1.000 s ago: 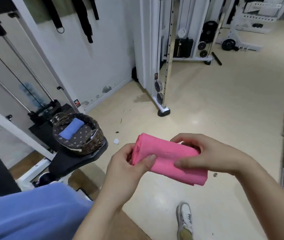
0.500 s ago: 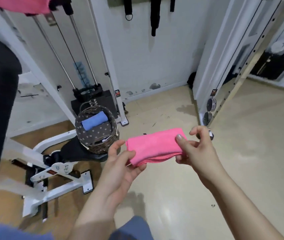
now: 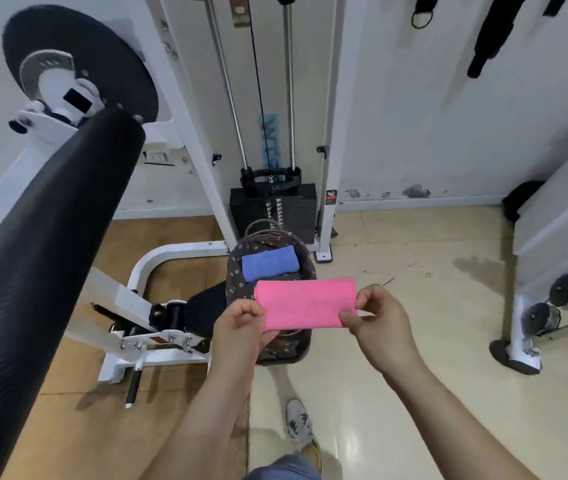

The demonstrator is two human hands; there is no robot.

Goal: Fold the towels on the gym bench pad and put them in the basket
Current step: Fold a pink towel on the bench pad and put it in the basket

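A folded pink towel (image 3: 305,303) hangs flat right above the woven basket (image 3: 305,259). My left hand (image 3: 241,320) pinches its left end and my right hand (image 3: 376,317) pinches its right end. The basket has a dark flowered lining and stands on a black seat pad (image 3: 203,311). A folded blue towel (image 3: 270,263) lies inside it at the far side. The pink towel hides the near half of the basket's inside.
A long black roller pad (image 3: 43,258) slants across the left. The white machine frame (image 3: 158,268) and a black weight stack (image 3: 274,209) stand behind the basket. Another white frame foot (image 3: 521,358) is at the right. My shoe (image 3: 298,424) is on the floor.
My view has swung left and closer to the basket. Both hands have carried the pink towel from beside the basket to right over it, held stretched out flat.
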